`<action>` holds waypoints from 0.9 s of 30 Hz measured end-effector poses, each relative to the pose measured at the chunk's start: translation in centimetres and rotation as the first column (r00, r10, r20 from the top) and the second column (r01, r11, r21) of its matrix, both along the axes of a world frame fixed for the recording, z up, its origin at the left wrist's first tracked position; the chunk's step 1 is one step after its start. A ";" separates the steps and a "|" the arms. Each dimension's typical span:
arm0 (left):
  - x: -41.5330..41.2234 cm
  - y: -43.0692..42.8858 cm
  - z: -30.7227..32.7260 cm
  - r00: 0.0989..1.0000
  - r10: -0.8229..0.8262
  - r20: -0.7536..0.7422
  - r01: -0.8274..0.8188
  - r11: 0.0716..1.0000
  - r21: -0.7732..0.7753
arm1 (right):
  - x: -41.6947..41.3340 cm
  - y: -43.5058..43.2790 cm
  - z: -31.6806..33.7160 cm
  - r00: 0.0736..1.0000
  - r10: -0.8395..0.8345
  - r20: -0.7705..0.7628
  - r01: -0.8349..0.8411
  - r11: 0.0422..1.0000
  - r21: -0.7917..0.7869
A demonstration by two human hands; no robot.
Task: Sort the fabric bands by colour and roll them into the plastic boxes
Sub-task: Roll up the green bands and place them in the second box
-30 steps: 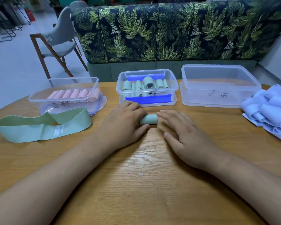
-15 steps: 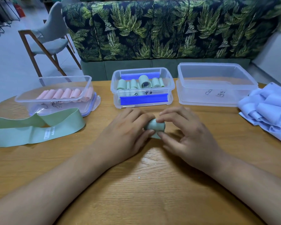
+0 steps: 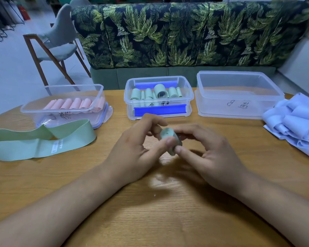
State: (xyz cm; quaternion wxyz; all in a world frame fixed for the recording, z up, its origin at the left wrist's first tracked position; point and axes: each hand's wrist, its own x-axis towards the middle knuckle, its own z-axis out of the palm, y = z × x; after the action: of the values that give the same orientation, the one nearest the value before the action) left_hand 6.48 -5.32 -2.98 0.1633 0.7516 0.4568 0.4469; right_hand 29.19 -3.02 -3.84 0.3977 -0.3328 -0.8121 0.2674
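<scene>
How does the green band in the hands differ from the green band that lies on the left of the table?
The green band in the hands is rolled into a tight cylinder; the green band on the left is an unrolled, open loop. The rolled one is pinched between the left hand and the right hand; the loose one lies untouched on the table, in front of the box of pink rolls. Both are pale green.
</scene>
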 end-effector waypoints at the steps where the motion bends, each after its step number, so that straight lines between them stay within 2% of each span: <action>1: -0.2 0.0 0.1 0.998 -0.042 0.040 0.043 0.999 -0.025 | -0.2 0.0 0.1 0.991 0.013 -0.134 -0.042 0.976 -0.212; 2: -0.4 0.0 0.1 0.997 -0.061 0.046 0.062 0.998 -0.025 | -0.4 0.0 0.4 0.955 -0.008 -0.295 -0.118 0.905 -0.409; 4: -0.6 0.1 0.1 0.997 -0.061 -0.048 0.061 0.998 0.007 | -0.8 0.1 0.7 0.837 -0.103 -0.537 -0.347 0.659 -0.667; 6: -0.4 0.1 0.0 0.986 -0.085 -0.145 0.087 0.996 0.013 | -1.1 -0.2 0.9 0.775 -0.125 -0.620 -0.508 0.461 -0.728; 8: 0.1 0.0 -0.1 0.977 -0.125 -0.170 0.129 0.992 0.013 | -1.3 -0.5 0.9 0.778 -0.091 -0.622 -0.551 0.377 -0.745; 11: 0.4 0.1 -0.1 0.978 -0.139 -0.154 0.146 0.989 0.037 | -1.4 -0.6 0.8 0.786 -0.063 -0.615 -0.558 0.355 -0.750; 22: 0.2 0.1 0.1 0.992 -0.096 -0.085 0.093 0.995 -0.035 | -1.5 -0.4 1.1 0.771 -0.158 -0.618 -0.537 0.361 -0.762; 27: -0.3 0.5 -0.2 0.988 -0.080 -0.129 0.078 0.997 -0.019 | -1.4 -0.3 0.9 0.833 -0.133 -0.538 -0.429 0.459 -0.778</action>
State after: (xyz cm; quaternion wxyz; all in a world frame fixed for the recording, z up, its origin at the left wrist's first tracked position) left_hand 6.17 -4.78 -3.19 0.1561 0.7954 0.4394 0.3872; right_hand 27.79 -3.28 -2.98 0.3497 -0.3252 -0.4413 0.7598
